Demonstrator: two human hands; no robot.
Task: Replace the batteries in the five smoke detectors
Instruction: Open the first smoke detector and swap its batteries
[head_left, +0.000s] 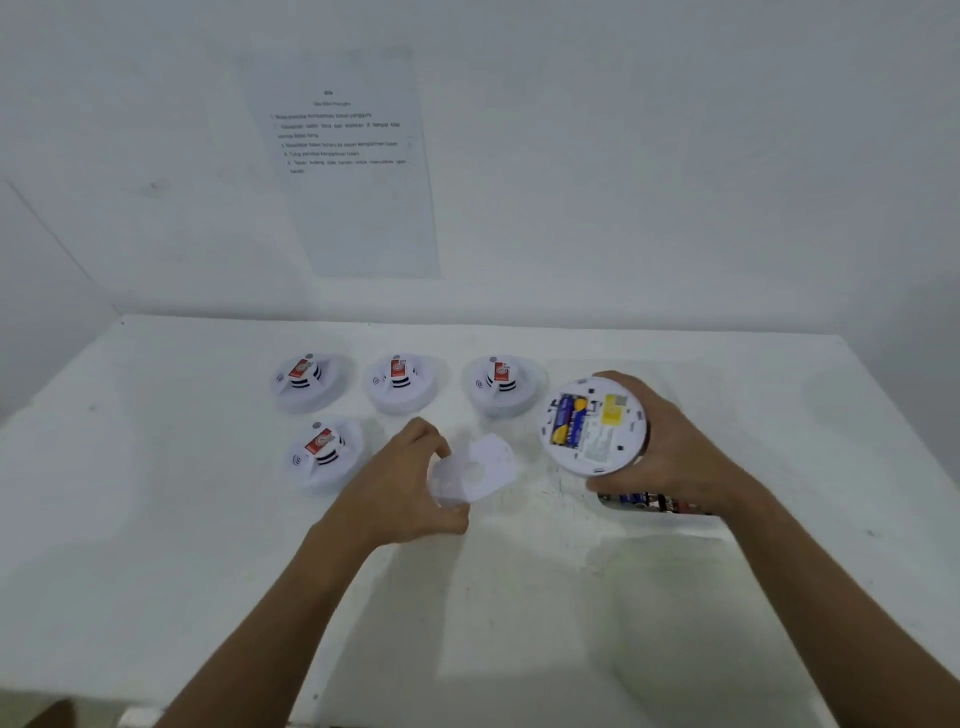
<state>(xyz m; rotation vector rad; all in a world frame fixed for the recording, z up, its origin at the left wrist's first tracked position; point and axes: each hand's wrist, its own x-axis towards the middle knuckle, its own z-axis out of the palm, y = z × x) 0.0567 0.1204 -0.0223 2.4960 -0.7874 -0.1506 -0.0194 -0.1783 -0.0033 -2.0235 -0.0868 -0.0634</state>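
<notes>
Left hand (410, 483) pinched removed back cover (475, 467) above table (156, 519). Right hand (670, 441) gripped fifth smoke detector (592, 426) upturned, batteries (569, 418) exposed, likely for swapping. Four detectors (400, 382) waited face-up behind.

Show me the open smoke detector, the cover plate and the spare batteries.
open smoke detector (592, 426), head view, on its back face.
cover plate (480, 467), head view, its middle.
spare batteries (647, 501), head view, the visible row.
</notes>
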